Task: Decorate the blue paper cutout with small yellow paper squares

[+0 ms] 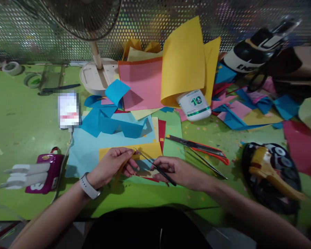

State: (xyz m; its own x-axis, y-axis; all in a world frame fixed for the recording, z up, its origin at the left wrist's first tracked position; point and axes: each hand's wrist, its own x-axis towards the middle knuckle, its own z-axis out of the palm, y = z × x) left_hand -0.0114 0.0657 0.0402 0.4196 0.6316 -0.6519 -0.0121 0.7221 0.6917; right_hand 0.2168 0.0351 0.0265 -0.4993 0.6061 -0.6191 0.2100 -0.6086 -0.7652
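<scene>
Near the front of the green table, my left hand (119, 160) pinches a narrow yellow paper strip (119, 169) that hangs down from the fingers. My right hand (175, 169) grips slim dark tweezers (160, 170), their back end lying across the hand. The tweezers' fine tips point left and reach the strip at my left fingertips; whether they touch it is too small to tell. Beneath both hands lie a yellow paper sheet (151, 148), a light blue sheet (88, 148) and a green sheet (175, 129).
An orange cutter knife (199, 144) and a thin metal tool (206, 160) lie right of my hands. Behind are blue paper scraps (114, 126), a white tub (194, 105) and a fan (97, 65). A phone (68, 110) charges at left; a black tray (291, 176) holds a yellow tool (260, 166).
</scene>
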